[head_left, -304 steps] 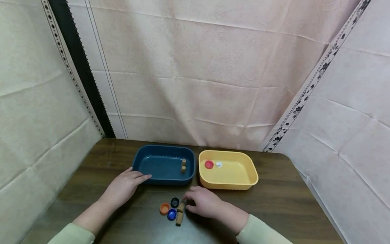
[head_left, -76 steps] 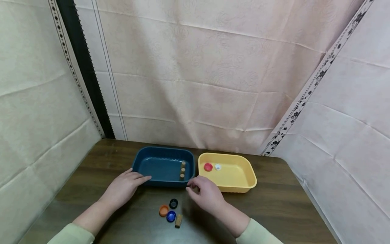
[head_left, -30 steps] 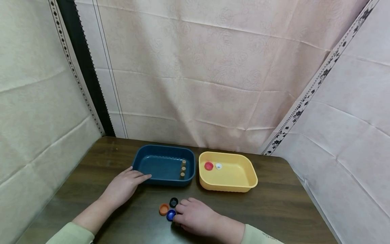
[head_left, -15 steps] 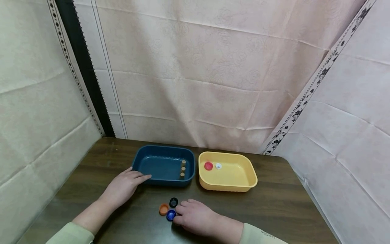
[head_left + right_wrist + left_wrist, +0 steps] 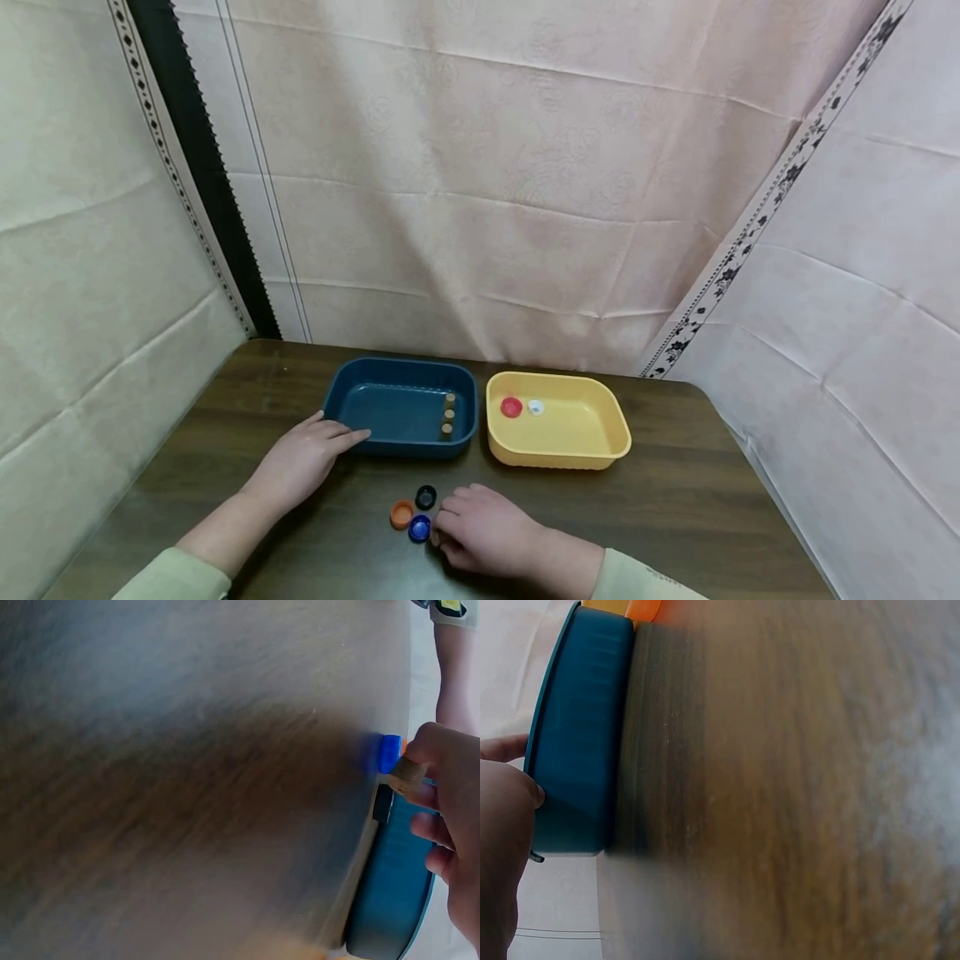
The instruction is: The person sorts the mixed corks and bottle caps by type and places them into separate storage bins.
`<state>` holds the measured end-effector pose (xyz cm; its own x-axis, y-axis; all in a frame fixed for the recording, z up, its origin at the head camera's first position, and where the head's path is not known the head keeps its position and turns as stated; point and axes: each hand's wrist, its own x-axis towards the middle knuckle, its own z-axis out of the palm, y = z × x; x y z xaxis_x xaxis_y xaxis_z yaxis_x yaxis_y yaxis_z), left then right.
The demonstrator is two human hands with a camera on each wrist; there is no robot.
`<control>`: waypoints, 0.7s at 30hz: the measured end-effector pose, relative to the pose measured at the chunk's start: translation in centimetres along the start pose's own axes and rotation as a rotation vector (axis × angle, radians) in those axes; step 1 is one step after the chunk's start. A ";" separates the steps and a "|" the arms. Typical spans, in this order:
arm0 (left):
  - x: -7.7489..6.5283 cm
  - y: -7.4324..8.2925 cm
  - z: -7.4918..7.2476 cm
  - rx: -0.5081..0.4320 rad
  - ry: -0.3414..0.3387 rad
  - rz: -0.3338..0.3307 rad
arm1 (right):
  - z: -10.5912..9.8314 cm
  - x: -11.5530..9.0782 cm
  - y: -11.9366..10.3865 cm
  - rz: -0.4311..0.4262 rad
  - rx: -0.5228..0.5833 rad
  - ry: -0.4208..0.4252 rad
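My left hand [image 5: 296,462] grips the front left corner of the blue tray [image 5: 360,448], thumb over the rim and a fingertip against the outer wall in the left wrist view. Three corks [image 5: 447,414] sit in a row at the tray's right end. Between thumb and forefinger my right hand [image 5: 487,533] pinches another cork [image 5: 407,776], plain in the right wrist view but mostly hidden in the head view. Just left of those fingers lie a blue bottle cap [image 5: 420,527], a black bottle cap [image 5: 426,497] and an orange bottle cap [image 5: 402,514].
Right of the blue tray stands a yellow tray [image 5: 558,460]. It contains a red cap [image 5: 512,407] and a white cap [image 5: 536,407]. Pale cloth [image 5: 480,208] hangs behind and on both sides of the dark wooden table [image 5: 675,500].
Ten seconds ago two corks were in the blue tray; now there are three. My right hand came back from the trays to the last cork on the table and pinches it. The left hand stayed put.
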<state>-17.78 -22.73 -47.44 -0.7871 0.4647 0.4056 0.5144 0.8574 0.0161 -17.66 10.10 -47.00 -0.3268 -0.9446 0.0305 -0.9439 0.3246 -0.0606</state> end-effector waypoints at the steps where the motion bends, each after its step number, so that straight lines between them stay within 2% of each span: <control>1: 0.0 0.0 0.0 0.000 0.000 0.000 | 0.0 -0.1 0.1 0.002 0.005 0.023; 5: 0.0 -0.1 0.1 -0.005 0.007 0.003 | 0.2 -0.4 0.2 -0.009 0.006 0.099; 9: 0.0 -0.2 0.2 -0.012 0.017 0.010 | 0.4 -0.7 0.3 0.000 0.018 0.132; 16: 0.1 -0.1 0.2 -0.013 0.025 0.010 | 0.5 -0.8 0.3 0.075 0.105 0.128; 21: 0.1 -0.1 0.1 -0.013 0.026 0.006 | 0.3 -0.8 0.2 0.100 0.121 0.139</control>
<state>-17.92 -22.72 -47.53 -0.7752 0.4638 0.4289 0.5234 0.8517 0.0252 -17.54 10.87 -47.38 -0.4303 -0.8893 0.1550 -0.8964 0.4008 -0.1891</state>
